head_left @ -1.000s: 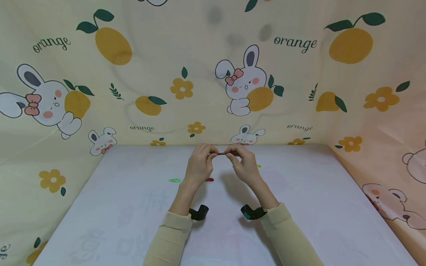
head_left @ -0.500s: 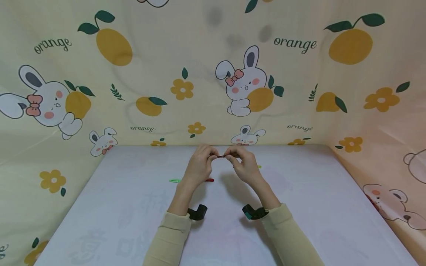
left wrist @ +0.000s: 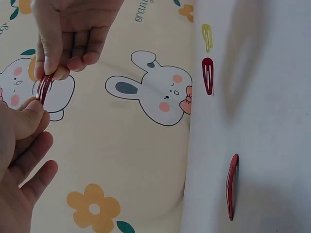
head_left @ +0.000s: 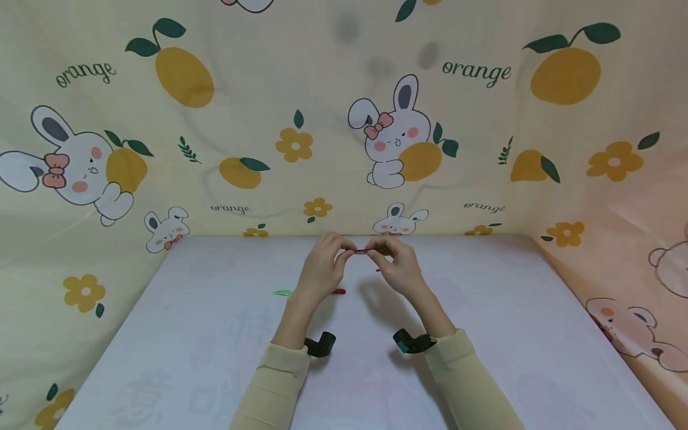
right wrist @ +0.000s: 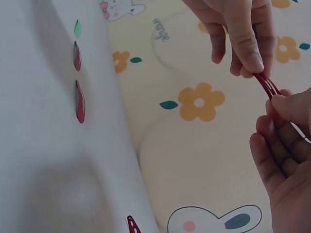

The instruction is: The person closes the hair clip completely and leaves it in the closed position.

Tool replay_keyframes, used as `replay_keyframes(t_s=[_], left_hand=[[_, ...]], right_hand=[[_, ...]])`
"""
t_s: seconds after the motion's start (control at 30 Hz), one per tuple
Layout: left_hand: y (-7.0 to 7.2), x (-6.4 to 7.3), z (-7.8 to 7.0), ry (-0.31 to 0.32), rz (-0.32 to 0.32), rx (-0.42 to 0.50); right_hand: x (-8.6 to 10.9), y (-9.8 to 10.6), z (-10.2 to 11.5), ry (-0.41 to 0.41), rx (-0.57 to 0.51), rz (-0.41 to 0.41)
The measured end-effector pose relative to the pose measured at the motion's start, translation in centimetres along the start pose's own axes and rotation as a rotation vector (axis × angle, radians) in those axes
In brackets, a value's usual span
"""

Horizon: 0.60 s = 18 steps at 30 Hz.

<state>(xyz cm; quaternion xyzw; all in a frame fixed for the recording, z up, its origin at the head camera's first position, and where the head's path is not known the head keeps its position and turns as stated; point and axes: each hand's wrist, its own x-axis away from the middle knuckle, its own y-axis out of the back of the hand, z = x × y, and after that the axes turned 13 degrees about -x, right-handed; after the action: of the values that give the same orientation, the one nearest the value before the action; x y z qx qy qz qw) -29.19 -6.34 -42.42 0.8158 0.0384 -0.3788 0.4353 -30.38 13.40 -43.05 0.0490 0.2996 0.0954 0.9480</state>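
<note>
A dark red snap hair clip is held in the air between both hands, near the far edge of the table. My left hand pinches one end between thumb and fingertips. At the other end, the thumb and index finger of my right hand pinch the clip. In the left wrist view the hair clip looks slightly bowed, and its slots show. The right wrist view shows light through narrow gaps between the strips of the hair clip. Its two tips are hidden under the fingers.
On the white table lie a green hair clip, a red one partly behind the left wrist, a yellow hair clip and several more red hair clips. A patterned cloth hangs behind the table.
Both hands have shifted very slightly right with the hair clip between them. From a thin straight line, the clip bowed downward, and it now shows a narrow gap between its strips.
</note>
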Motion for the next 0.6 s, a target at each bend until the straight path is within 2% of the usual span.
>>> replay_keyframes(t_s=[0.23, 0.47, 0.6], left_hand=[[-0.14, -0.08, -0.13, -0.04, -0.023, -0.024], [-0.22, -0.08, -0.16, -0.066, -0.046, -0.035], [-0.17, -0.11, -0.17, -0.076, -0.069, -0.045]], right_hand=[[0.02, 0.32, 0.27, -0.152, -0.062, -0.044], [-0.03, 0.81, 0.07, -0.275, -0.178, -0.023], [-0.13, 0.91, 0.16, -0.313, -0.215, -0.011]])
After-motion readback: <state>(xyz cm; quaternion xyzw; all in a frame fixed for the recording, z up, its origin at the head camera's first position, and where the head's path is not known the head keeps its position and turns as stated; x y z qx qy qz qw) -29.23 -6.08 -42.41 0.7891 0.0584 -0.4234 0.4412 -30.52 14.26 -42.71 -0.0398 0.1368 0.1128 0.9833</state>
